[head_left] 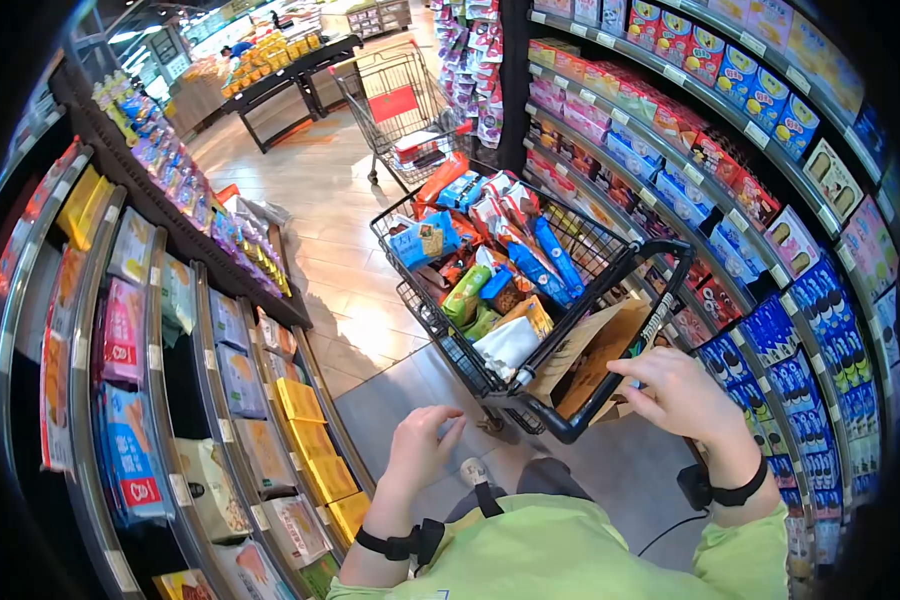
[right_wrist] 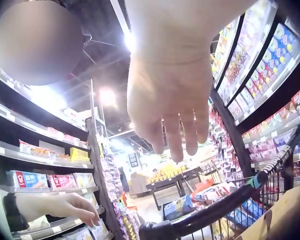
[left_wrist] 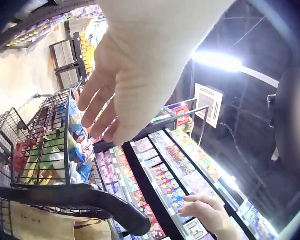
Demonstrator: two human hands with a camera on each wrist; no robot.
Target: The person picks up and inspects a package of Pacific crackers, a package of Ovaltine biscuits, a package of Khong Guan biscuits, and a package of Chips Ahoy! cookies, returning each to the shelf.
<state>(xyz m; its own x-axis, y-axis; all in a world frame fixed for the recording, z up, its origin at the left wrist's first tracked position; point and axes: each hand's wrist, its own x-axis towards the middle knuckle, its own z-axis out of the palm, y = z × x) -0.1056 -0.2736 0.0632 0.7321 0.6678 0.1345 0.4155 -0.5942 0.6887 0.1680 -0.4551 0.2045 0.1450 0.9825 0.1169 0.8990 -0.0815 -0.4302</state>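
My left hand (head_left: 425,445) hangs in the air left of the shopping cart, fingers loosely bent and holding nothing. Close to the cart's black handle (head_left: 567,430), my right hand (head_left: 682,388) has its fingers extended and also holds nothing. The right wrist view has the right hand's fingers (right_wrist: 176,145) pointing down above the handle bar. A brown paper bag (head_left: 568,372) stands in the cart beside the handle. Packaged snacks fill the wire basket, among them a blue packet (head_left: 425,240), a green packet (head_left: 466,292) and a white package (head_left: 511,347).
Shelves of boxed biscuits (head_left: 705,55) rise on the right; stocked shelves with yellow packs (head_left: 310,440) line the left. A second shopping cart (head_left: 395,105) stands just beyond mine. Farther off is a black display table (head_left: 290,75). Hanging snack packs (head_left: 175,170) flank the aisle.
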